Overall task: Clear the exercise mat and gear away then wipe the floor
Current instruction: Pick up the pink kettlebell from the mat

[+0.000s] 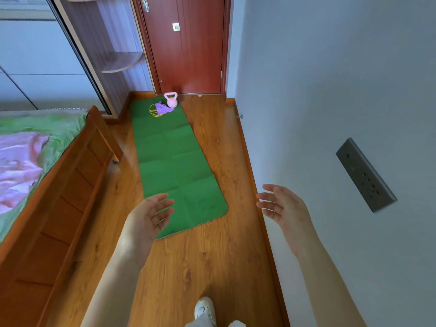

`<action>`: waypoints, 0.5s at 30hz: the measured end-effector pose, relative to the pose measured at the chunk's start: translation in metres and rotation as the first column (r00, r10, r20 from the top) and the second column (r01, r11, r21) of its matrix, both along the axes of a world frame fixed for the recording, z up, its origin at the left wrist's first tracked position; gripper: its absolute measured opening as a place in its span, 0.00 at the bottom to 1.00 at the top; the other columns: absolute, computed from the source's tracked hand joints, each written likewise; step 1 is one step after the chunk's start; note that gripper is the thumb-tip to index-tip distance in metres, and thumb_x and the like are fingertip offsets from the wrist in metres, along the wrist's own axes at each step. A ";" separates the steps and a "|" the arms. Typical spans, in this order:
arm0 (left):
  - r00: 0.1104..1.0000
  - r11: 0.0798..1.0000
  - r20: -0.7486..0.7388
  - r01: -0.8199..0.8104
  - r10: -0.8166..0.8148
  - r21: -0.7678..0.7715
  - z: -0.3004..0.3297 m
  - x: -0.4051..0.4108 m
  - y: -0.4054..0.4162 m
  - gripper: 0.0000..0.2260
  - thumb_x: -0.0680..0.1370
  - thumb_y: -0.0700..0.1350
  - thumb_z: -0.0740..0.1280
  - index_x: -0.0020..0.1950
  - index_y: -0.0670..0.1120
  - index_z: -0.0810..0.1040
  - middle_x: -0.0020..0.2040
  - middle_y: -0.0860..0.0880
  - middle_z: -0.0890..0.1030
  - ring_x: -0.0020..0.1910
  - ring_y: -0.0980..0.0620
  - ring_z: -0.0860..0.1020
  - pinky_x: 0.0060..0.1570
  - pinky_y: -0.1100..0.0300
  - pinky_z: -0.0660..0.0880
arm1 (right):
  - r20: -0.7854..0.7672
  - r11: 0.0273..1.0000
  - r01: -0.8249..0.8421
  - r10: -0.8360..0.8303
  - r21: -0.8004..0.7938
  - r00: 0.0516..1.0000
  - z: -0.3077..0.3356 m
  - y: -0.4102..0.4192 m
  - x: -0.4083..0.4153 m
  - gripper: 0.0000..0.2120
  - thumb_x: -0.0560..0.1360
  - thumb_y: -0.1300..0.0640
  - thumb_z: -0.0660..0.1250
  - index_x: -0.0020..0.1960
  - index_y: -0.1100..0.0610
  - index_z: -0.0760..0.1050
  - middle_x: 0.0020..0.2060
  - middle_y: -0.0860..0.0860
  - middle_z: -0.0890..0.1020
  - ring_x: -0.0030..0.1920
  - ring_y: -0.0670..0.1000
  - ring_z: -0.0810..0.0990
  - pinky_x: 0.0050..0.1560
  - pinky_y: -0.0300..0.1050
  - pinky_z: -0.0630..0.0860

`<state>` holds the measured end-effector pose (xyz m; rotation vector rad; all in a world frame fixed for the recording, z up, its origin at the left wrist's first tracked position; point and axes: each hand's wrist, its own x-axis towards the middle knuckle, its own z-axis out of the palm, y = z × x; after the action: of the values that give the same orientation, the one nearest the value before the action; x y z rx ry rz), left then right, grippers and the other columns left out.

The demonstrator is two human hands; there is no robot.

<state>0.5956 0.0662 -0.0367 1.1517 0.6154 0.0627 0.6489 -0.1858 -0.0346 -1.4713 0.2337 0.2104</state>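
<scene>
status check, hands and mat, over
Both hands, left hand and right hand, open, holding nothing. Green mat flat on floor. Pink kettlebell, purple band at its far end.

No writing, label, brand or number can be read anywhere in the view. The small metal plate point(176, 26) on the red door point(188, 55) shows no legible marking, and the dark outlet strip point(366, 175) on the wall carries only holes, with any print too blurred to tell.
</scene>
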 end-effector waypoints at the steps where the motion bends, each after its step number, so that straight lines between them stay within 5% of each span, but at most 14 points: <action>1: 1.000 1.000 -0.003 0.010 -0.010 0.008 0.000 0.016 0.006 0.11 0.81 0.43 0.55 0.52 0.45 0.77 0.47 0.47 0.81 0.46 0.51 0.78 0.48 0.58 0.72 | -0.002 1.000 0.005 -0.005 0.000 1.000 0.001 0.006 0.014 0.10 0.80 0.55 0.57 0.51 0.55 0.77 0.45 0.53 0.83 0.45 0.51 0.82 0.41 0.35 0.79; 15: 0.997 0.999 -0.061 0.039 -0.039 0.007 -0.017 0.191 0.027 0.12 0.81 0.43 0.55 0.52 0.44 0.78 0.44 0.48 0.84 0.46 0.50 0.79 0.46 0.58 0.73 | -0.051 0.999 -0.022 0.020 -0.032 0.999 -0.008 0.034 0.182 0.11 0.80 0.57 0.57 0.50 0.55 0.78 0.44 0.54 0.83 0.44 0.51 0.82 0.40 0.35 0.78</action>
<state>0.7871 0.0933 -0.0533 1.1769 0.6467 -0.0028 0.8304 -0.1515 -0.0424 -1.5023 0.2633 0.2621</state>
